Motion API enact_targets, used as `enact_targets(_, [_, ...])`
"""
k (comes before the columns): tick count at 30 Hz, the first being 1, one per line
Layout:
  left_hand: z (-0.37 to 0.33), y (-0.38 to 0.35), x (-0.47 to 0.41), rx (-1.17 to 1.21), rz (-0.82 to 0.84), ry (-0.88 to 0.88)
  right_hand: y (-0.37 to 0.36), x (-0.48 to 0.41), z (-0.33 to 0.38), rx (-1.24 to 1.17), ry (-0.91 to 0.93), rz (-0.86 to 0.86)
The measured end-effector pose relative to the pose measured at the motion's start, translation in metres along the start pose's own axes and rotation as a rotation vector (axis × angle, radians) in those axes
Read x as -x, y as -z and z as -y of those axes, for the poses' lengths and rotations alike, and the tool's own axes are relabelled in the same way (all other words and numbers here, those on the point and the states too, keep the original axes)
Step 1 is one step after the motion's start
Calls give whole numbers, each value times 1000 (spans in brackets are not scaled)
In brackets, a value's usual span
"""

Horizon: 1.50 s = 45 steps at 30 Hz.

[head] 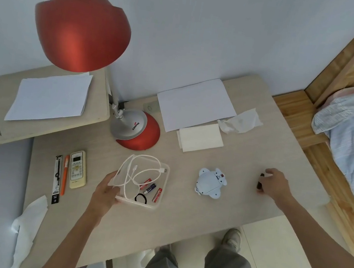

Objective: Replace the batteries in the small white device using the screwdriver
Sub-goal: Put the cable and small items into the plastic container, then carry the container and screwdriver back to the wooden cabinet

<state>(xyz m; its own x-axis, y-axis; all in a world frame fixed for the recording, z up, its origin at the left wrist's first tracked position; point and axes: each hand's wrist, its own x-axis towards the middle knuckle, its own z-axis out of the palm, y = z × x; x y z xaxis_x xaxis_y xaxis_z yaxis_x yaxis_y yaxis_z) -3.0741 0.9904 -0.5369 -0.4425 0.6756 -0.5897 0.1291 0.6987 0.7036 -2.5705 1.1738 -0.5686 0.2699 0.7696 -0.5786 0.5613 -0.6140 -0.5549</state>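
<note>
The small white device (210,182), a rounded toy shape, lies on the beige table (183,208) right of centre. To its right my right hand (275,183) curls round a short dark object (260,182), seemingly the screwdriver, standing on the table. A clear plastic tray (159,202) left of the device holds three batteries (150,188), a white cable (138,169) and a black hair tie (140,198). My left hand (106,194) grips the tray's near-left corner.
A red desk lamp has its base (136,131) behind the tray and its shade (79,29) high on the left. Paper sheets (195,103) and tissues (241,121) lie at the back. A remote (77,169) and pens (60,177) lie left. Wooden bed frame (309,130) on the right.
</note>
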Motion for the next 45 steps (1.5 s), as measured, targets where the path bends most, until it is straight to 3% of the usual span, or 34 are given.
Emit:
enact_targets(3, [-14,5,17,62,18,5,-1,30,12,-466,-67,152])
enact_targets(9, [-47,18,58,152,45,-18,3,114,40,-897,-12,361])
enact_targets(21, [-170,-54,170,204,247,-221,97,247,46,-1129,238,383])
enact_targets(32, [-257,-263,314,75,609,-389,288,306,-86,-1182,336,56])
enact_targets(40, [-274,-448,449,-141,1084,-521,383,382,-252,-1336,270,-355])
enact_targets(45, [-264,-566,548,-314,1253,-485,419,446,-354,-1466,215,-657])
